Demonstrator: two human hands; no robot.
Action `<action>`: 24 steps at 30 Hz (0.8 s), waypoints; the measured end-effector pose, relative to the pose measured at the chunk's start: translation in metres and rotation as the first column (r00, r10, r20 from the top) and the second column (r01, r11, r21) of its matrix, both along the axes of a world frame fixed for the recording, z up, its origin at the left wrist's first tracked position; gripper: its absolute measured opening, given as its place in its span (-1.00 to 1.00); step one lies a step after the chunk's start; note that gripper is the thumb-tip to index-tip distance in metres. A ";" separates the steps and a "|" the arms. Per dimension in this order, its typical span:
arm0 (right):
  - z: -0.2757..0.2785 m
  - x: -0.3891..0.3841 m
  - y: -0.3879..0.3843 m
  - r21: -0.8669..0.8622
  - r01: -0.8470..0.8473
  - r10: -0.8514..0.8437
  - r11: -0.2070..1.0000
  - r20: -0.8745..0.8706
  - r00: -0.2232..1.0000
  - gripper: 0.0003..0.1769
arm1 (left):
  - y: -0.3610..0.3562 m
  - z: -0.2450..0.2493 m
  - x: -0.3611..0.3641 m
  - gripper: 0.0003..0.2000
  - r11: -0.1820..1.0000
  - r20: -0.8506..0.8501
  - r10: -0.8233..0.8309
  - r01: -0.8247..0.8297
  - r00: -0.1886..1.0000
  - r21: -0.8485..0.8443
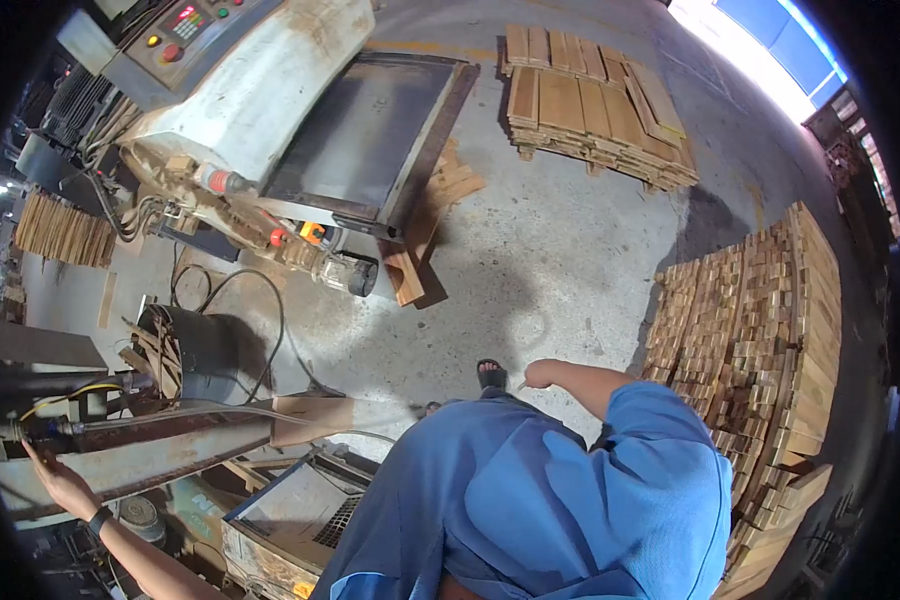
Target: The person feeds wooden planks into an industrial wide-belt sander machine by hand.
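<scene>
At the far left, my left hand [65,487] reaches out with its fingers stretched, a dark band around the wrist. Its fingertips are right at a hose fitting [32,430] on the machine's steel frame, close to a yellow cable [65,398]. A clear hose [220,410] runs from there along a rusty beam [180,460]. My right hand [540,374] hangs in front of my body with its fingers curled closed. A thin pale tip shows beside these fingers, too small to name.
A large white machine [250,90] with a control panel stands ahead. Boards are stacked on a pallet [590,105], and a tall pile of wood strips [730,340] rises at my right. A bin [205,350] holds scrap wood. A black cable [280,320] loops across the floor.
</scene>
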State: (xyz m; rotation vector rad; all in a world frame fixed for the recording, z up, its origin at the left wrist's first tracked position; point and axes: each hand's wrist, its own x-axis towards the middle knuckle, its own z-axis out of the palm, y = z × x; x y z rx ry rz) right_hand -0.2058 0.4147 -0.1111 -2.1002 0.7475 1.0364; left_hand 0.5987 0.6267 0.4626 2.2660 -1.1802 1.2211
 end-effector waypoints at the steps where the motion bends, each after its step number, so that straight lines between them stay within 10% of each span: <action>1: -0.029 -0.017 -0.001 -0.069 0.138 -0.139 0.988 -0.009 0.990 -0.61 | 0.005 0.000 0.009 -0.46 1.000 -0.022 0.021 -0.020 1.000 0.016; 3: -0.089 -0.046 -0.002 -0.203 0.397 -0.406 0.895 0.002 0.914 -0.60 | 0.003 0.002 0.002 -0.46 0.999 -0.047 0.051 -0.051 0.998 0.011; 9: 0.064 0.003 -0.115 -0.349 0.900 -0.799 0.260 0.445 0.404 -0.57 | 0.006 0.004 0.005 -0.45 0.994 -0.121 0.109 -0.108 0.987 0.015; 12: 0.010 -0.017 -0.143 -0.380 0.688 -0.649 0.618 0.247 0.720 -0.61 | 0.005 0.004 0.011 -0.44 0.990 -0.107 0.142 -0.140 0.984 0.024; 17: 0.096 0.035 -0.218 -0.309 0.897 -0.683 0.314 0.583 0.440 -0.66 | 0.003 0.000 0.002 -0.43 0.996 -0.230 0.064 -0.077 0.971 -0.050; 24: 0.201 0.211 -0.336 -0.254 0.906 -0.341 0.339 0.864 0.370 -0.69 | -0.008 0.000 -0.023 -0.47 0.989 -0.288 0.053 -0.090 0.956 -0.115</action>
